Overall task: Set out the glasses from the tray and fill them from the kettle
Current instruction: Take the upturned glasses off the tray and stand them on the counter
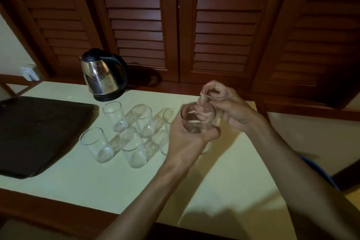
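Several clear glasses stand in two rows on the pale table (81,181), among them a back-left glass (115,116) and a front-left glass (98,145); the right ones are partly hidden by my left hand. My left hand (185,136) grips a glass (195,121) held above the table. My right hand (231,109) grips a second glass (213,97) just behind and touching the first. The steel kettle (102,75) with black handle sits on its base behind the rows. The dark tray (35,132) lies bare at the left.
Louvred wooden doors (194,25) rise right behind the table. A wooden rim borders the table's near edge. A white item (30,73) stands at the far left. Something blue (319,171) shows under my right forearm.
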Motion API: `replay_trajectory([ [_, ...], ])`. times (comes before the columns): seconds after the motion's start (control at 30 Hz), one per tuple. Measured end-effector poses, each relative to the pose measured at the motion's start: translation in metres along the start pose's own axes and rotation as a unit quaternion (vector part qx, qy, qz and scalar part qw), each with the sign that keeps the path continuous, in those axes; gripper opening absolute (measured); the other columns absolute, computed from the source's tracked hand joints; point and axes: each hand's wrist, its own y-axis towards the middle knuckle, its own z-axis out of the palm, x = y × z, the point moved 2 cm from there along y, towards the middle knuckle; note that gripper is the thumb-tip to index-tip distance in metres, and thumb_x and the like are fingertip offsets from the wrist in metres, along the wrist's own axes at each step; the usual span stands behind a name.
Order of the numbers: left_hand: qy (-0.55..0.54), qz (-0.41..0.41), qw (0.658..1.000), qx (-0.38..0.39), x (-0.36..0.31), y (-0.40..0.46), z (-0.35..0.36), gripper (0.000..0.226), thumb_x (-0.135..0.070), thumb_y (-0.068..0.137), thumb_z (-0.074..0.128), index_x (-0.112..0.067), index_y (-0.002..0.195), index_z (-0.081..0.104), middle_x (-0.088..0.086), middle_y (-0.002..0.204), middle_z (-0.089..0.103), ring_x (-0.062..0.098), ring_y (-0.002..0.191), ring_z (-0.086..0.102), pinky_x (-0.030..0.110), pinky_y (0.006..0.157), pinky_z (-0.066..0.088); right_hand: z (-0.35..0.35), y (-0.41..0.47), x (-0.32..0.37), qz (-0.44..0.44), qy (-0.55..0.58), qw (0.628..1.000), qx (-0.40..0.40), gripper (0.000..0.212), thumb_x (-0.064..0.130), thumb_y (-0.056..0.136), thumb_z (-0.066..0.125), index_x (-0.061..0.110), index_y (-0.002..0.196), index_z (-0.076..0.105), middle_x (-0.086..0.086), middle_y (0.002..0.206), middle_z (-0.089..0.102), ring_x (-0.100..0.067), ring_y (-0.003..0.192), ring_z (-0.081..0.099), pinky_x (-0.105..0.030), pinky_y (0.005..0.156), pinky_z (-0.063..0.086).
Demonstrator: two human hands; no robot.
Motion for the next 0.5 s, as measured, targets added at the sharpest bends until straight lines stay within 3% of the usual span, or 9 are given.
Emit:
replay_trajectory([
  [0.13, 0.028, -0.022, 0.998, 0.058, 0.03, -0.021, 0.019, 0.046, 0.012, 0.065, 0.081, -0.01, 0.101, 0.062, -0.004, 0.087, 0.066, 0.012, 0.078, 0.065, 0.029, 0.071, 0.054, -0.012, -0.007, -0.024, 0.024, -0.008, 0.999, -0.02, 0.041, -0.01, 0.071, 0.07, 0.007, 0.105, 0.056, -0.023, 0.093, 0.061, -0.022, 0.088, 0.068, -0.026, 0.077, 0.053],
  [0.3, 0.066, -0.024, 0.996, 0.061, 0.057, -0.022, 0.019, 0.047, 0.012, 0.064, 0.082, -0.01, 0.101, 0.062, -0.01, 0.082, 0.066, 0.006, 0.076, 0.063, 0.022, 0.071, 0.054, -0.019, -0.009, -0.056, 0.036, -0.047, 0.997, -0.049, 0.037, -0.021, 0.075, 0.073, 0.001, 0.1, 0.057, -0.015, 0.09, 0.065, -0.03, 0.097, 0.064, -0.031, 0.079, 0.055],
  [0.4, 0.072, -0.018, 0.996, 0.055, 0.063, -0.024, 0.017, 0.045, 0.001, 0.061, 0.081, -0.015, 0.099, 0.063, -0.015, 0.081, 0.07, 0.0, 0.075, 0.065, 0.018, 0.07, 0.054, -0.022, -0.009, -0.073, 0.032, -0.064, 0.996, -0.056, 0.038, -0.018, 0.072, 0.076, -0.004, 0.101, 0.057, -0.014, 0.088, 0.065, -0.031, 0.093, 0.062, -0.041, 0.084, 0.054],
  [0.5, 0.094, -0.011, 0.994, 0.061, 0.067, -0.025, 0.018, 0.045, -0.001, 0.062, 0.083, -0.023, 0.095, 0.063, -0.021, 0.081, 0.071, -0.002, 0.076, 0.067, 0.014, 0.07, 0.053, -0.02, -0.01, -0.083, 0.03, -0.075, 0.994, -0.069, 0.042, -0.006, 0.066, 0.082, 0.003, 0.1, 0.06, -0.015, 0.09, 0.061, -0.027, 0.088, 0.059, -0.041, 0.083, 0.05],
])
